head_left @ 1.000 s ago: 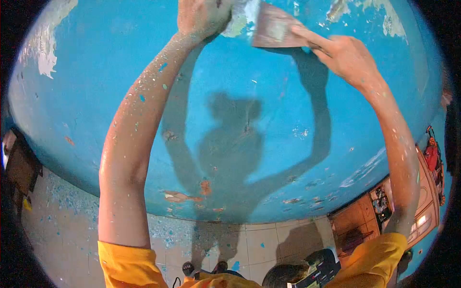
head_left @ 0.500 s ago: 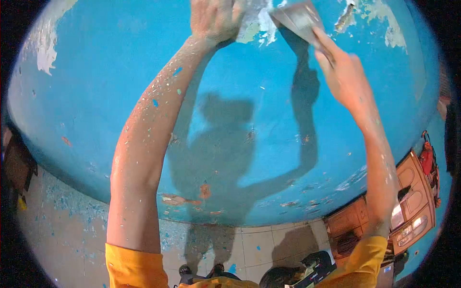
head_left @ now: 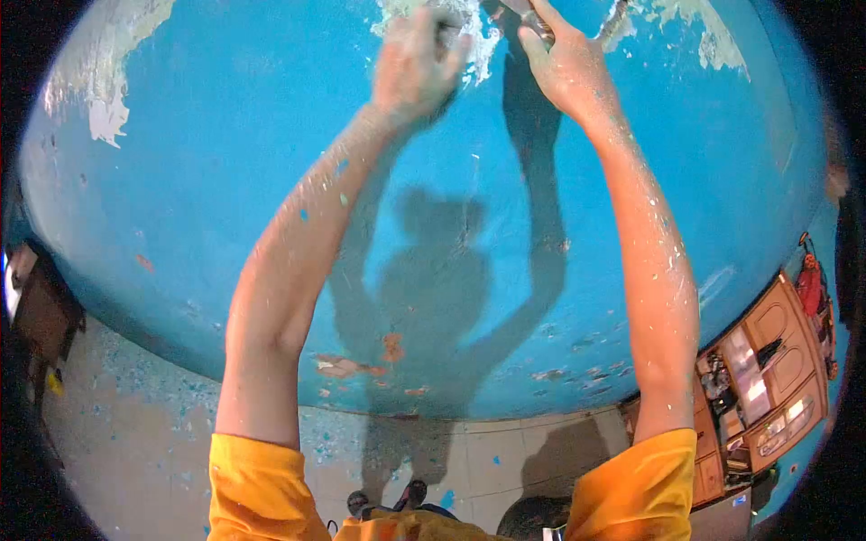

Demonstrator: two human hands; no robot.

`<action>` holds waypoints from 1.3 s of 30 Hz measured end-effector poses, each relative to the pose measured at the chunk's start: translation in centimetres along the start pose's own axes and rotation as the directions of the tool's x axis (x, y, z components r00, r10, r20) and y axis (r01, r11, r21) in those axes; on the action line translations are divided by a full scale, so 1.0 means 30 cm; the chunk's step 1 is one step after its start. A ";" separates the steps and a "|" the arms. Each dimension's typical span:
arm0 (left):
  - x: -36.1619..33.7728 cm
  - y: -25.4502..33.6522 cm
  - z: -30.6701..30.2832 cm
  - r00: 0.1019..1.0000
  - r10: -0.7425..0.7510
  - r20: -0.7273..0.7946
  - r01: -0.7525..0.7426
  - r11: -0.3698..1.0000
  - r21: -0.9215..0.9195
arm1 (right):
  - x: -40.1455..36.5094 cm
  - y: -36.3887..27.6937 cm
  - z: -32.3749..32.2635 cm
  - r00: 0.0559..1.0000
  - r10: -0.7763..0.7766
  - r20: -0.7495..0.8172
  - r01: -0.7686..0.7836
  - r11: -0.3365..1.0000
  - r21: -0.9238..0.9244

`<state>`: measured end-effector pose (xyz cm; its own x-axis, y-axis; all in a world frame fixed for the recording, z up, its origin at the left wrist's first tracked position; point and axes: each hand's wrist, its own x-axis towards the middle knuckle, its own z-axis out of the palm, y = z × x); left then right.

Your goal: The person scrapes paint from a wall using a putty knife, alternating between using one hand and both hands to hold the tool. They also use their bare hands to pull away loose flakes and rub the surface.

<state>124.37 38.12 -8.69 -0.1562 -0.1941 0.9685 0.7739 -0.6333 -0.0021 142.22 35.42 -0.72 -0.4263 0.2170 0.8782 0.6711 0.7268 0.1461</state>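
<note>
My left hand (head_left: pixel 415 77) is raised against the blue wall (head_left: pixel 225 162), beside a patch of bare, pale plaster (head_left: pixel 483 41). It is smeared by motion, but thumb and fingers look apart, with a dark gap between them that I cannot make out clearly. My right hand (head_left: pixel 573 72) is closed round the handle of a scraper (head_left: pixel 539 29), just right of that patch. The scraper's blade is mostly cut off by the top of the view. Specks of paint cling to both forearms.
More peeled plaster (head_left: pixel 113 113) shows at the upper left, and another patch (head_left: pixel 713 36) at the upper right. Paint flakes litter the tiled floor (head_left: pixel 153 406). A wooden cabinet (head_left: pixel 767 379) stands at the right, a dark piece of furniture (head_left: pixel 41 307) at the left.
My right hand has moved left and up with the scraper, closer to my left hand. My left hand has shifted slightly right and lower in the view. The camera view has moved too.
</note>
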 end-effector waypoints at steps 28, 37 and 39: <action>0.232 -0.053 -0.404 0.572 -0.304 0.762 -0.395 0.712 0.580 | 0.310 0.204 0.162 0.763 -0.034 -0.645 -0.226 0.922 -0.315; 0.266 -0.034 -0.269 0.521 -0.130 0.844 -0.484 0.769 0.417 | 0.307 0.205 0.170 0.719 -0.102 -0.688 -0.219 0.905 -0.364; 0.255 -0.051 -0.281 0.550 -0.041 0.834 -0.500 0.784 0.368 | 0.306 0.199 0.159 0.736 -0.092 -0.671 -0.210 0.911 -0.354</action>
<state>116.82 31.30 -3.39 0.3947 0.5440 0.7404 0.9106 -0.1242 -0.3942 139.42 44.86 6.04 0.0319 -0.3444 0.9383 0.9159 0.3859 0.1105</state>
